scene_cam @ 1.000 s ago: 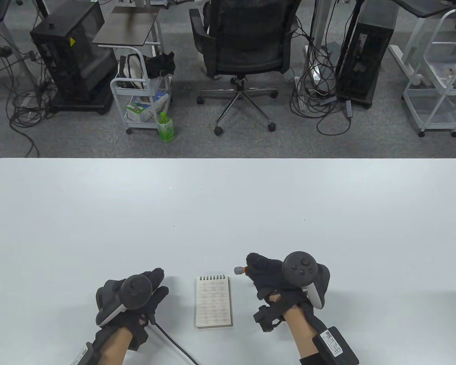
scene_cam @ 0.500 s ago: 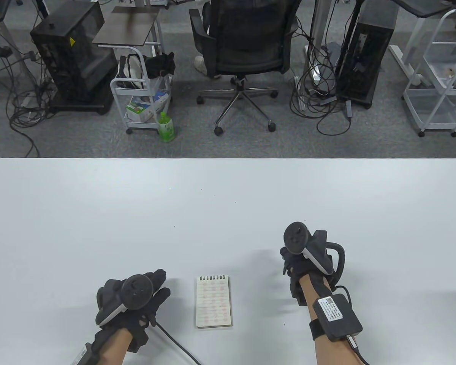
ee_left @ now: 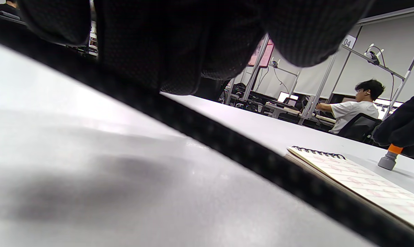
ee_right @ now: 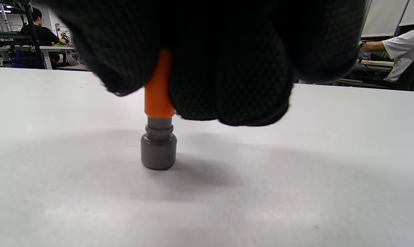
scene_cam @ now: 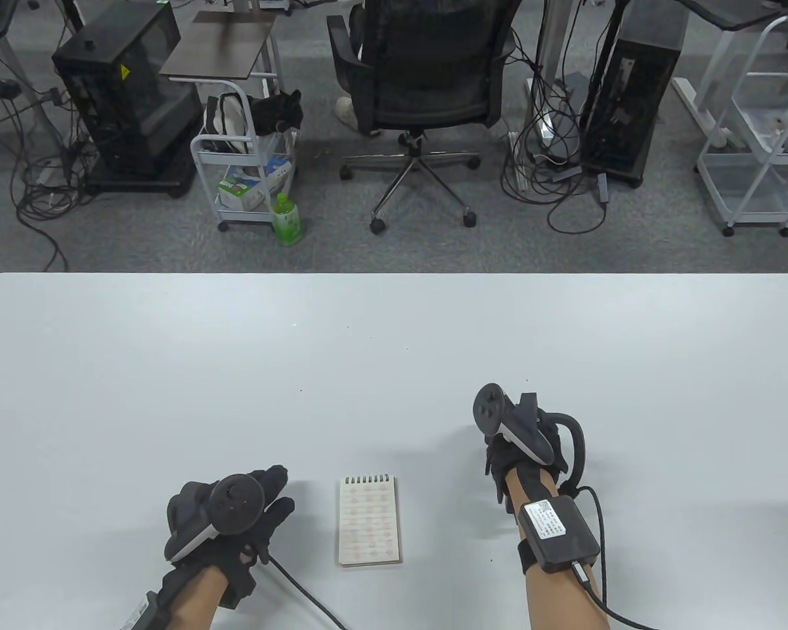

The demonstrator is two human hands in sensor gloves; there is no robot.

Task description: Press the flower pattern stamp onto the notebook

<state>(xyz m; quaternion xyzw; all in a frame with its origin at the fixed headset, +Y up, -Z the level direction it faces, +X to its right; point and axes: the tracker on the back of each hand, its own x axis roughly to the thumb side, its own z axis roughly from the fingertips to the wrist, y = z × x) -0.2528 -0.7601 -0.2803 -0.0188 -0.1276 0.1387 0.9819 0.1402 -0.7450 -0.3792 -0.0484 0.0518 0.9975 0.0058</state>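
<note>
Your right hand (scene_cam: 522,453) is closed around the flower pattern stamp (ee_right: 158,132), gloved fingers (ee_right: 227,75) wrapped over its orange shaft. The stamp stands upright, its grey base touching the white surface (scene_cam: 394,367), to the right of the notebook (scene_cam: 369,520) and apart from it.

Your left hand (scene_cam: 226,518) lies palm down on the surface to the left of the notebook, fingers loosely spread and holding nothing.

The notebook lies flat between your hands, spiral binding at its far edge, its page covered in faint pink prints.

The table view hides the stamp under your right hand and tracker. Only the right wrist view shows the base meeting the surface. The left wrist view shows the stamp beyond the notebook's far corner.
</note>
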